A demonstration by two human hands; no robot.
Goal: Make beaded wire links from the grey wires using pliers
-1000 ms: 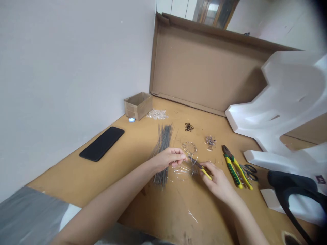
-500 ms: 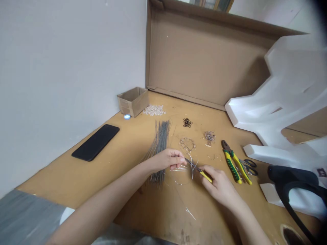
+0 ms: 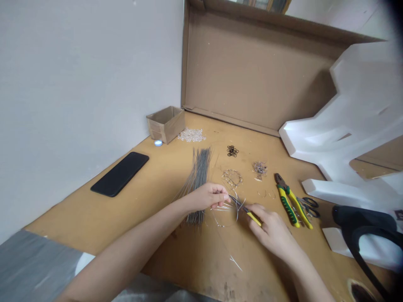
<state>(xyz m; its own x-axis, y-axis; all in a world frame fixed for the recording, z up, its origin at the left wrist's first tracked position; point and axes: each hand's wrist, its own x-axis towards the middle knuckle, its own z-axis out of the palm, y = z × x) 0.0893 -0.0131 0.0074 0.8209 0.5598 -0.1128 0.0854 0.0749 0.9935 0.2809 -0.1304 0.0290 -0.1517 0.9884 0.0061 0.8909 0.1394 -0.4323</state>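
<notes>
My right hand (image 3: 262, 218) is closed around the yellow handles of small pliers (image 3: 252, 218), whose dark jaws point left toward my other hand. With fingers pinched, my left hand (image 3: 217, 196) holds a thin silver wire (image 3: 238, 209) at the tips of the pliers. Part of the wire bends and crosses around the jaws; the exact grip point is too small to make out. Below my left forearm and wrist lies a bundle of straight grey wires (image 3: 201, 167). A ring of twisted wire (image 3: 232, 178) rests just beyond my hands.
Large green-and-yellow pliers (image 3: 288, 201) and dark scissors (image 3: 310, 205) lie at right. Farther back are black rings (image 3: 232, 151), a small metal pile (image 3: 260, 167), clear beads (image 3: 192, 134) and a cardboard box (image 3: 166, 124). A black phone (image 3: 120, 174) lies left; white foam (image 3: 315, 142) stands right.
The view has shifted slightly, so the table things appear a little farther right. Both hands keep nearly the same pose, with the wire and pliers still held.
</notes>
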